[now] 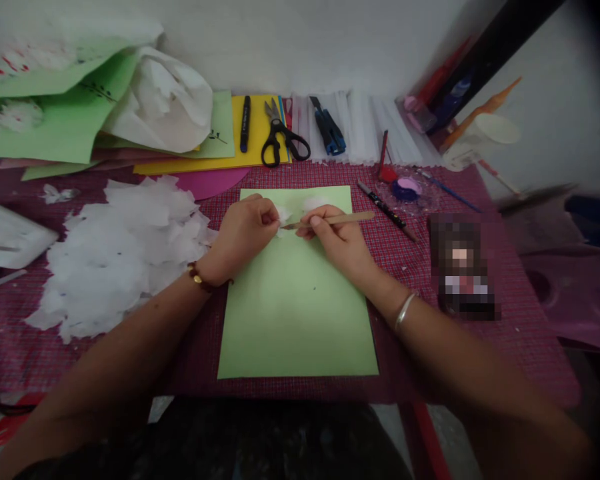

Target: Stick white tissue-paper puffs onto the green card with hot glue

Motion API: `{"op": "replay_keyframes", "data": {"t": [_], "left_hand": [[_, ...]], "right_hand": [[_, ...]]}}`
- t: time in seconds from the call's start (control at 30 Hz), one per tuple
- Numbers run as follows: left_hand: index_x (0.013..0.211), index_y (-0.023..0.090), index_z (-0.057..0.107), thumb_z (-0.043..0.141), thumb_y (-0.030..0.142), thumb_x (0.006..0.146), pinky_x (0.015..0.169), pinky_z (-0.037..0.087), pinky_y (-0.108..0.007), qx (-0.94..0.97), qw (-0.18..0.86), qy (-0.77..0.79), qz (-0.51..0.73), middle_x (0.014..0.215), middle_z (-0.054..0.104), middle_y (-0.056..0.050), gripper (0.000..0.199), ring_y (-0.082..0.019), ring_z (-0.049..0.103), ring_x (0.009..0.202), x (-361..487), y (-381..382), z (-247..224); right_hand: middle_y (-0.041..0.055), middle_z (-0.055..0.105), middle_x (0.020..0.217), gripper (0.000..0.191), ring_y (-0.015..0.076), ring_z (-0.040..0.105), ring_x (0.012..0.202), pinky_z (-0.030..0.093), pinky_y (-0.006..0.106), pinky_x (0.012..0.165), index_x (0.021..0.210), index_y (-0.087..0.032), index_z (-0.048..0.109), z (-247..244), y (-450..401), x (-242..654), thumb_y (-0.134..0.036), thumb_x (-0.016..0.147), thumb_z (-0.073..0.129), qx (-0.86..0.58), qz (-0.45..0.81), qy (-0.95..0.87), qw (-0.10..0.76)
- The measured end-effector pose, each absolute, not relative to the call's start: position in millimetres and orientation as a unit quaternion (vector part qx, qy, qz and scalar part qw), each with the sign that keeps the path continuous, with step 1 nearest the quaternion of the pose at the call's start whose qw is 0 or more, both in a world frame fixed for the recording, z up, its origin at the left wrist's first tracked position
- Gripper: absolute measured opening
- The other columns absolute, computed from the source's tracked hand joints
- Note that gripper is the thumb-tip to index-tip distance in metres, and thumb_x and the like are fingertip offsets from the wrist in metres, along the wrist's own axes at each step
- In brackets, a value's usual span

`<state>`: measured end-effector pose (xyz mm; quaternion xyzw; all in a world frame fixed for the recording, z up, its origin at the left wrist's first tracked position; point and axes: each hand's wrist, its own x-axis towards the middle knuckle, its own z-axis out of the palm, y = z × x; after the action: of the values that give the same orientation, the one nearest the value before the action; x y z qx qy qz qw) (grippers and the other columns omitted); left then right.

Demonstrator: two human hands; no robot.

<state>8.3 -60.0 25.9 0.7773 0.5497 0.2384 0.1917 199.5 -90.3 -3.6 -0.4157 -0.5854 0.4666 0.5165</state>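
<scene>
A light green sheet [300, 307] lies on the red checked tablecloth in front of me. Near its top edge my left hand [247, 230] pinches a small piece of white paper [283, 217]. My right hand [333, 237] is closed on a thin wooden stick [353, 218], whose dark tip touches or nearly touches that white piece. Behind my right fingers a blurred white shape [316, 201] rests on the sheet. Left of my left hand spreads a large heap of white paper pieces [115, 253].
Along the back are green sheets [55, 137], a black marker [245, 125], scissors [279, 133], a blue cutter [329, 127] and white strips [367, 127]. At the right lie a patterned pen [387, 210], paint pots [406, 189] and a blurred-out rectangular item [463, 267].
</scene>
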Motion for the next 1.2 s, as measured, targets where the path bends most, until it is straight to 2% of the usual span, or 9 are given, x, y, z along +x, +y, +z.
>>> {"op": "replay_keyframes", "data": {"t": [0.1, 0.13, 0.27, 0.4, 0.5, 0.67, 0.73, 0.93, 1.2], "left_hand": [[0.078, 0.021, 0.063, 0.068, 0.022, 0.077, 0.064, 0.039, -0.031, 0.751, 0.216, 0.561, 0.274, 0.075, 0.062, 0.000, 0.005, -0.015, 0.055, 0.068, 3.1, -56.2, 21.4], [0.084, 0.021, 0.063, 0.069, 0.027, 0.078, 0.065, 0.039, -0.031, 0.738, 0.220, 0.567, 0.292, 0.077, 0.063, 0.000, 0.010, -0.015, 0.055, 0.069, 0.1, -53.9, 19.5], [0.096, 0.020, 0.064, 0.056, 0.038, 0.090, 0.072, 0.042, -0.031, 0.714, 0.213, 0.572, 0.344, 0.090, 0.069, -0.002, 0.021, -0.015, 0.058, 0.078, -15.5, -42.3, 9.5], [0.095, 0.023, 0.067, 0.045, 0.037, 0.095, 0.080, 0.042, -0.031, 0.719, 0.223, 0.561, 0.345, 0.098, 0.072, -0.004, 0.026, -0.019, 0.062, 0.091, -23.9, -36.1, 1.3], [0.092, 0.023, 0.067, 0.044, 0.035, 0.095, 0.078, 0.041, -0.031, 0.721, 0.215, 0.561, 0.345, 0.094, 0.071, -0.004, 0.026, -0.019, 0.062, 0.089, -22.2, -36.5, 1.3], [0.089, 0.021, 0.067, 0.046, 0.028, 0.093, 0.073, 0.038, -0.029, 0.740, 0.195, 0.551, 0.333, 0.082, 0.066, 0.000, 0.023, -0.016, 0.056, 0.078, -18.8, -38.8, 6.6], [0.090, 0.020, 0.067, 0.044, 0.026, 0.094, 0.073, 0.038, -0.028, 0.750, 0.190, 0.546, 0.322, 0.082, 0.065, 0.001, 0.024, -0.014, 0.055, 0.078, -19.0, -39.0, 7.4], [0.087, 0.020, 0.067, 0.046, 0.027, 0.094, 0.069, 0.039, -0.030, 0.741, 0.193, 0.550, 0.333, 0.080, 0.066, 0.000, 0.023, -0.015, 0.056, 0.075, -20.8, -36.4, 1.9], [0.089, 0.019, 0.069, 0.052, 0.023, 0.090, 0.081, 0.043, -0.028, 0.741, 0.190, 0.554, 0.328, 0.088, 0.070, -0.001, 0.018, -0.015, 0.059, 0.086, -19.3, -34.3, 0.5]], "right_hand": [[0.0003, 0.068, 0.082, 0.020, 0.0160, 0.064, 0.078, 0.052, 0.034, 0.073, 0.088, -0.025, 0.065, -7.8, -90.4, 198.8, -0.040, 0.097, 0.054, -0.420, 0.432, -0.629, 0.491], [0.0004, 0.068, 0.085, 0.021, 0.0161, 0.064, 0.080, 0.052, 0.034, 0.075, 0.089, -0.026, 0.066, -8.8, -90.8, 199.2, -0.039, 0.098, 0.053, -0.421, 0.420, -0.641, 0.485], [0.0013, 0.071, 0.095, 0.020, 0.0168, 0.065, 0.087, 0.053, 0.037, 0.084, 0.097, -0.027, 0.070, -9.2, -94.3, 201.8, -0.035, 0.099, 0.052, -0.420, 0.396, -0.669, 0.468], [0.0025, 0.073, 0.103, 0.018, 0.0178, 0.067, 0.092, 0.054, 0.039, 0.089, 0.099, -0.028, 0.073, -4.9, -97.8, 201.8, -0.031, 0.097, 0.055, -0.433, 0.380, -0.683, 0.450], [0.0027, 0.074, 0.103, 0.018, 0.0183, 0.067, 0.092, 0.055, 0.039, 0.088, 0.098, -0.028, 0.073, -1.8, -100.7, 200.9, -0.033, 0.097, 0.056, -0.431, 0.372, -0.693, 0.442], [0.0012, 0.069, 0.083, 0.021, 0.0160, 0.066, 0.074, 0.056, 0.033, 0.070, 0.091, -0.026, 0.064, -2.6, -103.3, 204.3, -0.042, 0.098, 0.052, -0.475, 0.424, -0.539, 0.551], [-0.0003, 0.065, 0.076, 0.022, 0.0150, 0.065, 0.068, 0.055, 0.030, 0.064, 0.087, -0.025, 0.059, -4.8, -102.3, 206.6, -0.043, 0.097, 0.051, -0.483, 0.452, -0.491, 0.567], [0.0001, 0.067, 0.075, 0.022, 0.0140, 0.063, 0.065, 0.053, 0.030, 0.065, 0.090, -0.024, 0.062, -5.8, -102.5, 205.2, -0.043, 0.096, 0.054, -0.479, 0.461, -0.523, 0.533], [0.0022, 0.069, 0.087, 0.018, 0.0178, 0.066, 0.084, 0.056, 0.035, 0.077, 0.095, -0.026, 0.067, -6.0, -101.2, 197.3, -0.040, 0.097, 0.055, -0.464, 0.401, -0.640, 0.464]]}}
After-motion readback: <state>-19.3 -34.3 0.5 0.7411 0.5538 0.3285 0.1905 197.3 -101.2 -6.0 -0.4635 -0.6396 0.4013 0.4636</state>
